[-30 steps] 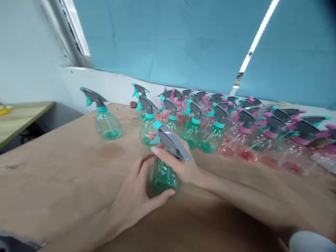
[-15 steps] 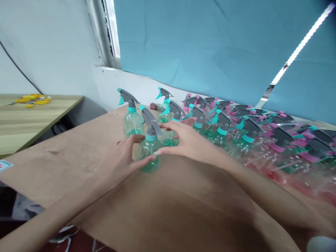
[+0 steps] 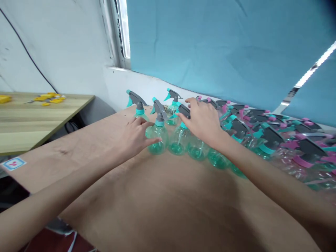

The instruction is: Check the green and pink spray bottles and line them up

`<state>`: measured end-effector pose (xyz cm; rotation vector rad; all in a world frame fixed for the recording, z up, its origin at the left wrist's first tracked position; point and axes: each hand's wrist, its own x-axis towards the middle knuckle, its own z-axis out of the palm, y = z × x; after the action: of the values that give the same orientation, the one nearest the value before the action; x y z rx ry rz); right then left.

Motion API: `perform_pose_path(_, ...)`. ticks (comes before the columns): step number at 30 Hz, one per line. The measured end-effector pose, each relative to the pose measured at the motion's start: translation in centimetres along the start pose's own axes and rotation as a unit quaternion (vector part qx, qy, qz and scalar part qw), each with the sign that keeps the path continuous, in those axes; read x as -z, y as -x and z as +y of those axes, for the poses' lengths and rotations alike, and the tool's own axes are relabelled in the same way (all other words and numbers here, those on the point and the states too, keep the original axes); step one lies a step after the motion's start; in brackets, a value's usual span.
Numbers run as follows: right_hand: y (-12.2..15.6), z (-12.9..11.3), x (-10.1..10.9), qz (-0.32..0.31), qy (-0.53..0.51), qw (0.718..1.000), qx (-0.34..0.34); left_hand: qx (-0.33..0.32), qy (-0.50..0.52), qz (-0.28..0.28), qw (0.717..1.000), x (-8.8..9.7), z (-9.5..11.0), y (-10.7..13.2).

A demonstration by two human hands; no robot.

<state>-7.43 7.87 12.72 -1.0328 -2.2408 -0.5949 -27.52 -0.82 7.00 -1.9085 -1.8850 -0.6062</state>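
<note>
A green-tinted spray bottle [image 3: 159, 145] with a grey and teal trigger head stands upright on the brown tabletop. My left hand [image 3: 135, 136] grips its left side, the thumb across the front and the fingers partly hidden behind. Another green spray bottle [image 3: 140, 111] stands behind that hand, mostly covered by it. My right hand [image 3: 204, 120] is raised over the front row, fingers apart and bent, with nothing seen in it. Just left of it is a green spray bottle [image 3: 178, 143]; one more [image 3: 172, 113] stands farther back.
Many spray bottles with pink and teal heads [image 3: 301, 154] crowd the table's right side. A blue sheet [image 3: 223, 45] hangs behind. On a separate wooden table [image 3: 39, 119] at left lie yellow pieces [image 3: 51, 98]. A sticker [image 3: 13, 163] marks the brown table's left edge.
My right hand has let go of the spray bottle and moved up and right. The bottle has shifted back into line with the front row, my left hand still on it. The view turned slightly left.
</note>
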Motion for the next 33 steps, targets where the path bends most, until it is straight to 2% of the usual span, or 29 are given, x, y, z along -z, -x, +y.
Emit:
perform_pose_path(8, -0.6, 0.0, -0.6, -0.019, 0.008, 1.0, 0.013, 0.0, -0.059, -0.018, 0.998, -0.2, 0.1, -1.5)
perform_pose_path(16, -0.9, 0.6, -1.0, -0.033, -0.057, 0.997, 0.03, 0.01, -0.097, -0.033, 0.995, -0.1, 0.5, -2.1)
perform_pose_path(25, -0.9, 1.3, -0.7, -0.055, -0.138, 0.989, 0.025, 0.016, -0.092, -0.04, 0.995, -0.6, 0.6, -2.6)
perform_pose_path(29, -0.7, 1.1, -0.3, -0.061, -0.159, 0.985, 0.029, 0.021, -0.083, -0.037, 0.996, -0.5, 1.1, -2.5)
perform_pose_path(33, -0.8, 0.6, 0.4, -0.06, -0.164, 0.983, 0.049, 0.024, -0.074, -0.019, 0.997, 0.4, 1.5, -1.4)
